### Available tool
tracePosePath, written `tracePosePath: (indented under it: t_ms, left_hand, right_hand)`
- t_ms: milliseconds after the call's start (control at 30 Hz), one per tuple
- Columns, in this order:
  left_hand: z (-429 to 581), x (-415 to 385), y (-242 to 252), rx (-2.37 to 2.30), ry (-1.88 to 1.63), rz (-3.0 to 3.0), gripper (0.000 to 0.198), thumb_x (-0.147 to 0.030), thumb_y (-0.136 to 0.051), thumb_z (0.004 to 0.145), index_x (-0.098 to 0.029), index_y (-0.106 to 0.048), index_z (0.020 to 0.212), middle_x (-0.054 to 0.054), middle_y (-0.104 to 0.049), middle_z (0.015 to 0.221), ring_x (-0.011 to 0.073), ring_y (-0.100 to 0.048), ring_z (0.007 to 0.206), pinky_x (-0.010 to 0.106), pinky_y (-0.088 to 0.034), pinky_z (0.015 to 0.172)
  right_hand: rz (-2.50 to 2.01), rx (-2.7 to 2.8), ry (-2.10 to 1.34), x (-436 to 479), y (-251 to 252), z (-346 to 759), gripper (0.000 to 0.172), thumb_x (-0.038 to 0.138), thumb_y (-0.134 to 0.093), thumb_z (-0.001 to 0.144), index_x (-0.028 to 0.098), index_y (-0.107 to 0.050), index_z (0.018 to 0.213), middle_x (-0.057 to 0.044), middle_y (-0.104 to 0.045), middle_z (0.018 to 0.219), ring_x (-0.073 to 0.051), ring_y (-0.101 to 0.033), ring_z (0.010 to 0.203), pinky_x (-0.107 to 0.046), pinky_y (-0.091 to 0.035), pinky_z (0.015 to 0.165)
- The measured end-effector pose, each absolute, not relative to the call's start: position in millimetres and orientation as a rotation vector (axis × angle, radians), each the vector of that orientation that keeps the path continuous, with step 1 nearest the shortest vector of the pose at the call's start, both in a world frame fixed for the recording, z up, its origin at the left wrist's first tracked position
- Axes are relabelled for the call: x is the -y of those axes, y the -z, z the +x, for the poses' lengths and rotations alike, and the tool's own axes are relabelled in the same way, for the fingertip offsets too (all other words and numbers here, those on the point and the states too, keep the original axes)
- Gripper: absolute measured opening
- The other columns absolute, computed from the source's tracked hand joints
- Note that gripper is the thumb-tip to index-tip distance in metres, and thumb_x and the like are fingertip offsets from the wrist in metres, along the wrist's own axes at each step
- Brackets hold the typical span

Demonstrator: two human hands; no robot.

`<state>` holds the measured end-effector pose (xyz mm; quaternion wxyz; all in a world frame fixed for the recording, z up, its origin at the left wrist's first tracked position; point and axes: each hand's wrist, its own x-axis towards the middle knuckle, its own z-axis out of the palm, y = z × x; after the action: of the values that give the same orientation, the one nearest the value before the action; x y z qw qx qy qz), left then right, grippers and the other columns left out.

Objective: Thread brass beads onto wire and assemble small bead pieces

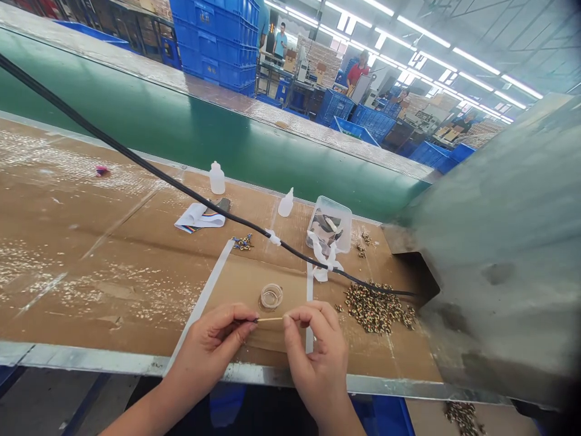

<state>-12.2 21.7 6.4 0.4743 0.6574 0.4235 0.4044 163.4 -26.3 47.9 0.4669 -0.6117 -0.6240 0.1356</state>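
Observation:
My left hand (213, 345) and my right hand (318, 351) meet near the front edge of the brown workbench (91, 272). Both pinch a thin pale stick (270, 319) held level between them, the left at its dark end, the right at the other. Just beyond the stick sits a small clear round dish (271, 296). A heap of small metal parts (374, 309) lies to the right of my right hand.
A black cable (136, 162) crosses the bench diagonally. Two small white dropper bottles (216, 178) (285, 203), a clear plastic tub (331, 224), white strips and a ribbon lie further back. A green conveyor belt (181, 127) runs behind. A grey machine housing (499, 242) stands right. People work far behind.

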Motion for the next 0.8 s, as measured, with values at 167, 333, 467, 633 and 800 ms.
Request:
tracePosePath:
  t_ms: [167, 333, 467, 633, 800]
  left_hand:
    - [-12.5, -22.4, -7.9, -1.036, -0.982, 1.627, 0.01, -0.024, -0.062, 0.085, -0.026, -0.07, 0.09, -0.002, -0.071, 0.088, 0.0124, -0.066, 0.084, 0.018, -0.05, 0.077]
    - [-12.4, -22.4, -7.6, -1.025, -0.977, 1.643, 0.01, -0.023, -0.061, 0.085, -0.025, -0.07, 0.09, -0.002, -0.07, 0.087, 0.0123, -0.066, 0.083, 0.018, -0.05, 0.077]
    - [-12.3, -24.0, -6.6, -1.02, -0.977, 1.641, 0.01, -0.024, -0.061, 0.086, -0.025, -0.07, 0.09, -0.002, -0.07, 0.087, 0.0122, -0.066, 0.084, 0.018, -0.049, 0.078]
    - [-12.9, -22.8, -7.5, -1.027, -0.943, 1.633, 0.01, -0.026, -0.06, 0.087, -0.024, -0.069, 0.09, -0.001, -0.07, 0.088, 0.0129, -0.065, 0.084, 0.018, -0.049, 0.077]
    - [-13.3, -21.6, -7.2, -1.03, -0.949, 1.631, 0.01, -0.026, -0.06, 0.087, -0.025, -0.069, 0.09, -0.001, -0.07, 0.087, 0.0125, -0.065, 0.083, 0.017, -0.049, 0.075]
  right_hand:
    - [-1.486, 1.58, -0.325, 25.5, -52.1, 164.3, 0.009, 0.015, -0.056, 0.089, 0.021, -0.059, 0.083, 0.0, -0.057, 0.082, -0.017, -0.051, 0.082, -0.031, -0.039, 0.073]
    - [-1.489, 1.591, -0.314, 25.8, -56.5, 164.9, 0.01, 0.015, -0.056, 0.089, 0.022, -0.058, 0.082, 0.0, -0.057, 0.08, -0.017, -0.05, 0.08, -0.031, -0.037, 0.072]
    - [-1.491, 1.576, -0.325, 26.2, -55.9, 164.6, 0.01, 0.016, -0.056, 0.089, 0.022, -0.058, 0.081, 0.001, -0.057, 0.079, -0.017, -0.051, 0.08, -0.031, -0.038, 0.072]
    - [-1.497, 1.561, -0.362, 26.1, -53.1, 165.0, 0.011, 0.016, -0.055, 0.089, 0.022, -0.058, 0.08, 0.001, -0.057, 0.079, -0.016, -0.051, 0.079, -0.03, -0.038, 0.071]
    - [-1.503, 1.482, -0.414, 26.3, -52.3, 168.6, 0.012, 0.017, -0.055, 0.089, 0.021, -0.058, 0.078, 0.001, -0.056, 0.078, -0.016, -0.052, 0.078, -0.03, -0.039, 0.071]
